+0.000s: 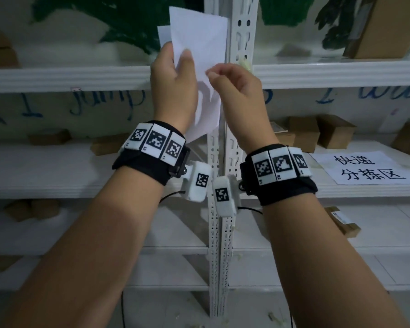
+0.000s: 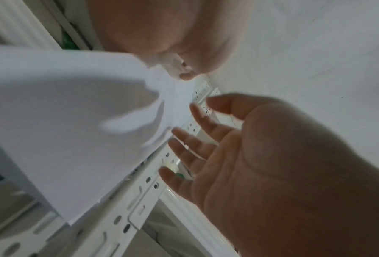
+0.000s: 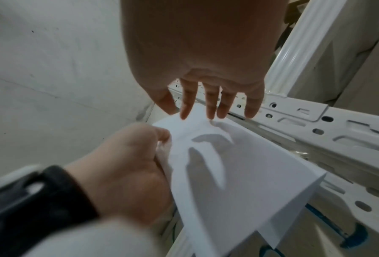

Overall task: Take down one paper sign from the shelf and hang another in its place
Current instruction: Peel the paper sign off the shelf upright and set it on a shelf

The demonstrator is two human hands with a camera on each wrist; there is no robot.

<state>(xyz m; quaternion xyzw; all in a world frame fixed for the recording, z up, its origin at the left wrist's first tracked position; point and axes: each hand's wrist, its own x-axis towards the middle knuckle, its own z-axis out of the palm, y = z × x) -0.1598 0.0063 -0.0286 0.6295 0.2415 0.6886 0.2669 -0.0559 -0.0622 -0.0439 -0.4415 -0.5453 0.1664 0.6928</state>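
Observation:
My left hand (image 1: 178, 55) grips a folded white paper sign (image 1: 199, 31), blank side toward me, up against the white shelf upright (image 1: 240, 39). The left wrist view shows that pinch on the paper (image 2: 63, 113) close up. My right hand (image 1: 213, 72) is at the sheet's right edge. In the right wrist view its straight fingers (image 3: 208, 107) touch the paper (image 3: 239, 173) without closing on it. A second sign (image 1: 365, 169) with black printed characters lies flat on the middle shelf at the right.
White metal shelves (image 1: 57, 78) run left and right of the perforated post. Several cardboard boxes (image 1: 317, 133) sit on the middle shelf, and a large one (image 1: 384, 27) at the top right. Bits of old tape (image 1: 245, 63) cling to the post.

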